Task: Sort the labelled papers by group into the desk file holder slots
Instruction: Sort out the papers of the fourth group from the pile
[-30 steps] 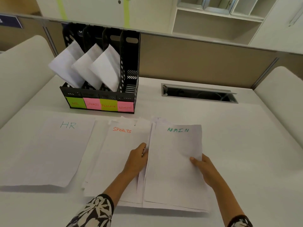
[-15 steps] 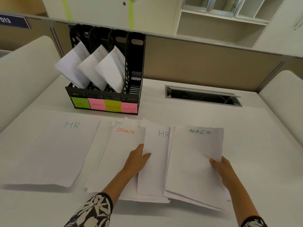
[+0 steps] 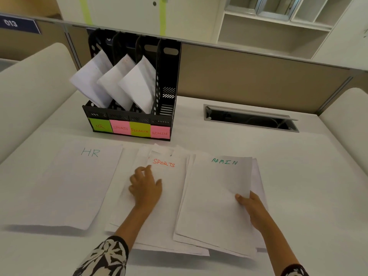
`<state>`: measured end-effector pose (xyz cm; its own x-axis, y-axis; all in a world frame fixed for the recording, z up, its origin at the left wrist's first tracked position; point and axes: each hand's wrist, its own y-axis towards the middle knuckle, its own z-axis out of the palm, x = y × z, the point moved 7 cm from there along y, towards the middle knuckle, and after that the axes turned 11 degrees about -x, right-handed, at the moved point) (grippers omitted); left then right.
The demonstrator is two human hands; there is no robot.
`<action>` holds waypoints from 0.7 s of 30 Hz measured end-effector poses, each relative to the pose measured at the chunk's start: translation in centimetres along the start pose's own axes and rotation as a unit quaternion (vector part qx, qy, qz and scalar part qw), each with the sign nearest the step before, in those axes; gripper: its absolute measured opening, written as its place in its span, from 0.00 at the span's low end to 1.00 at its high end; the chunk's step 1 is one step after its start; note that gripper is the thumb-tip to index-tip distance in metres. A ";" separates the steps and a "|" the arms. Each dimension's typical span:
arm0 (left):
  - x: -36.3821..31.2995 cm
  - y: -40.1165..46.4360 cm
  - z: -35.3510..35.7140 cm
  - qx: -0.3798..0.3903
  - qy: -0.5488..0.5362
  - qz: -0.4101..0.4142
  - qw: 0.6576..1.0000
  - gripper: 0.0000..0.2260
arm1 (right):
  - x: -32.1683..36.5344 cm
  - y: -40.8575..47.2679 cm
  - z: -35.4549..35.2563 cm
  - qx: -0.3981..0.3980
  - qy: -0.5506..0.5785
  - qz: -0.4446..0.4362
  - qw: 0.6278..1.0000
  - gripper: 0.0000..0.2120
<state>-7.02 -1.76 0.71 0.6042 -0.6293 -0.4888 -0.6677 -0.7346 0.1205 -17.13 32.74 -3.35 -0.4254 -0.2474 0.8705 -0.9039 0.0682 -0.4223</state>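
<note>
A black desk file holder (image 3: 167, 80) stands at the back left, its slots tagged HR, SPORTS, FINANCE and ADMIN. White sheets lean in the first three slots; the ADMIN slot looks empty. Flat on the desk lie an HR paper (image 3: 65, 182), a SPORTS pile (image 3: 169, 188) and an ADMIN stack (image 3: 215, 196). My left hand (image 3: 145, 186) rests with fingers spread on the left part of the SPORTS pile. My right hand (image 3: 251, 208) pinches the right edge of the ADMIN stack, which is raised slightly at its near edge.
A cable slot (image 3: 251, 118) with a metal lid is sunk into the desk at the back right. Padded cream dividers (image 3: 29, 96) flank both sides, and a brown partition (image 3: 249, 76) closes the back.
The ADMIN stack slid right and now lies beside the SPORTS pile. The HR sheet seen between them half a second ago is covered. My left hand moved up and left onto the SPORTS pile.
</note>
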 end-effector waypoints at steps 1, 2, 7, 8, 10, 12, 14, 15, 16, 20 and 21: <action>1.1 0.5 -0.3 0.002 0.005 -0.032 0.999 0.27 | 0.0 0.1 0.0 0.000 -0.005 -0.004 1.000 0.11; 1.9 0.9 -0.4 0.003 -0.004 -0.057 0.998 0.27 | 0.1 0.1 0.0 0.000 -0.010 -0.007 1.000 0.12; 1.9 1.3 -0.9 -0.026 -0.119 -0.053 0.991 0.11 | 0.1 0.5 0.0 -0.003 -0.006 -0.009 1.000 0.15; 1.5 1.1 -0.9 -0.025 -0.146 -0.041 0.988 0.07 | 0.1 0.5 0.0 -0.006 0.000 -0.008 1.000 0.16; 0.6 0.7 -0.7 -0.017 -0.191 -0.017 0.981 0.04 | 0.3 0.7 -0.3 -0.017 0.010 -0.007 1.000 0.17; -0.5 0.3 -0.1 -0.003 -0.212 -0.002 0.977 0.06 | 0.4 0.8 -0.4 -0.025 0.015 -0.011 1.000 0.18; -1.5 -0.1 0.8 0.016 -0.223 0.011 0.975 0.06 | 0.7 0.7 -0.2 -0.026 0.012 -0.019 0.999 0.18; -2.0 -0.2 1.3 0.027 -0.224 0.019 0.974 0.05 | 0.8 0.5 -0.1 -0.024 0.011 -0.021 0.999 0.16; -2.6 -0.4 1.9 0.043 -0.223 0.026 0.973 0.04 | 0.9 0.5 0.0 -0.022 0.009 -0.023 0.999 0.15; -4.1 -0.7 3.5 0.085 -0.241 0.014 0.967 0.11 | 1.0 0.3 0.3 -0.014 0.015 -0.010 1.000 0.09; -4.3 -0.7 3.6 0.087 -0.252 0.006 0.964 0.13 | 0.9 0.1 0.4 -0.011 0.019 -0.003 1.000 0.07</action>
<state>-10.74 2.36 -0.38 0.3370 -0.4030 -0.8509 -0.7633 -0.6461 0.0037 -17.62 32.10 -2.74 -0.4217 -0.2113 0.8818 -0.9067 0.0890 -0.4123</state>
